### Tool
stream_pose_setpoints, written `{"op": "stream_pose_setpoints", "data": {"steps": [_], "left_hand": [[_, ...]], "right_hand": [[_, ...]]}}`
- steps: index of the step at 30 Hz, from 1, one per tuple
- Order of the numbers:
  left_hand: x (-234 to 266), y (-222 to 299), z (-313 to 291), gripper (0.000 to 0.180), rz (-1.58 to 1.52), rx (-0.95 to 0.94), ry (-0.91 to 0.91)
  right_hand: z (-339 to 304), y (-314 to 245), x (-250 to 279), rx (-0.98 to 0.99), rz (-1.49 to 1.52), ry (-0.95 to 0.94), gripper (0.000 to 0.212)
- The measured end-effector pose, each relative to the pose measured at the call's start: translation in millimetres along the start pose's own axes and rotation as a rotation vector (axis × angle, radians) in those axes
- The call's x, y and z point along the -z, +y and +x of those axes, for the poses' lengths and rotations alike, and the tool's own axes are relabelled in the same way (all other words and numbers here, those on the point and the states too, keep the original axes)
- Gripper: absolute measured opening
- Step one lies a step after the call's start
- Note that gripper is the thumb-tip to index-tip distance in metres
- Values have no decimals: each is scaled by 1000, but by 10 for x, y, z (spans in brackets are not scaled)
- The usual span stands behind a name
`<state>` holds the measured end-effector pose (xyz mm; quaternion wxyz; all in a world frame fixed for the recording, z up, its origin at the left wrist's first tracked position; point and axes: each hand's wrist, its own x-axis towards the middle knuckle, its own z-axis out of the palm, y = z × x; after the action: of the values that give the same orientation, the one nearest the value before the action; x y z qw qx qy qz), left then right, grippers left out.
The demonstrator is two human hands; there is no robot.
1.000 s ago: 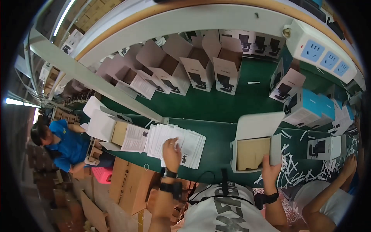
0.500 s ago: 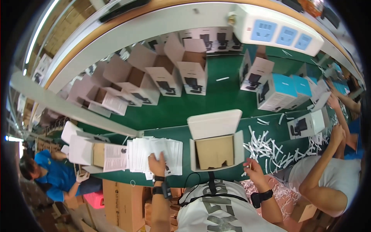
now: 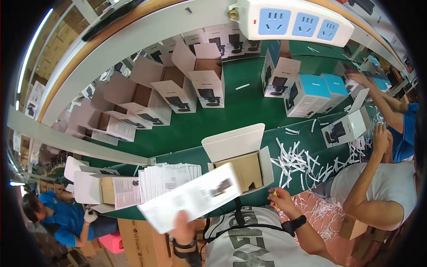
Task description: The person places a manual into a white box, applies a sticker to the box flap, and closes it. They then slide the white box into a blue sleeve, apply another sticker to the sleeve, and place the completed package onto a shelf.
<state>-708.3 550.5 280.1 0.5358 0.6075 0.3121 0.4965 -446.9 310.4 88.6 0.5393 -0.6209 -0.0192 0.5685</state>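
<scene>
My left hand [image 3: 181, 228] is closed on the near end of a long white leaflet [image 3: 180, 202], which is printed with a dark picture. The leaflet is tilted up to the right and partly covers an open white box [image 3: 265, 167] with a brown cardboard insert [image 3: 245, 171] in it. Behind the leaflet lies a spread stack of white leaflets [image 3: 153, 180]. To the right of the box, my right hand [image 3: 287, 204] is closed around a small yellow object [image 3: 275, 199]; its kind is too small to make out.
White paper strips [image 3: 296, 160] lie scattered on the green table [image 3: 222, 122]. Open printed boxes [image 3: 210, 86] stand in a row behind. A power strip [image 3: 293, 24] hangs on the shelf beam. Co-workers work at left [image 3: 62, 216] and right [image 3: 373, 187].
My left hand has lifted a leaflet off the stack and drawn it toward me, its far end swinging over the box's front. The whole view has shifted a little.
</scene>
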Motion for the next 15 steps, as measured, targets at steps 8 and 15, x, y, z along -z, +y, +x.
{"op": "stream_pose_setpoints", "data": {"steps": [8, 15], "left_hand": [[-631, 286, 225, 15, 660, -250, 5], [-764, 100, 224, 52, 640, -132, -157]], "right_hand": [[36, -97, -6, 208, -205, 81, 35], [-66, -571, -24, 309, -292, 98, 35]]}}
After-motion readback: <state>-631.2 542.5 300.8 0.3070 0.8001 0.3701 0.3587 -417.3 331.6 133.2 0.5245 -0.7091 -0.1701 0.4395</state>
